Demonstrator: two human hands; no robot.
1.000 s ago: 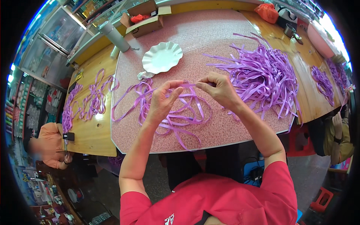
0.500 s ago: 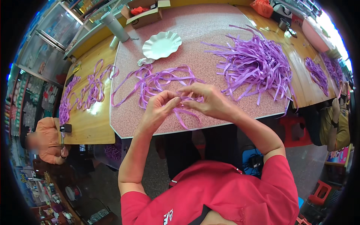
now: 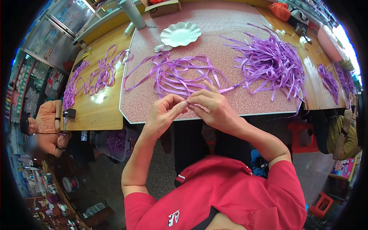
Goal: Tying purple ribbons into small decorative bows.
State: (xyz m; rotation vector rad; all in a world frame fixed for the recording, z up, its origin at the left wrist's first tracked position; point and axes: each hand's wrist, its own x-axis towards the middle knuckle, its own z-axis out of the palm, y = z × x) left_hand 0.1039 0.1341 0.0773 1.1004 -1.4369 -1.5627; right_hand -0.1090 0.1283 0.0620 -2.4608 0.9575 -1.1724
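Purple ribbon (image 3: 187, 102) is pinched by the left hand (image 3: 161, 115) and right hand (image 3: 215, 109), brought together; its long axis is hidden. White lettering (image 3: 173, 218) is seen on the red shirt (image 3: 222, 184).

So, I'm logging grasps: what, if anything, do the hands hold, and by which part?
A purple ribbon, pinched at the fingertips of the left hand and right hand; whether by its end or middle is hidden.
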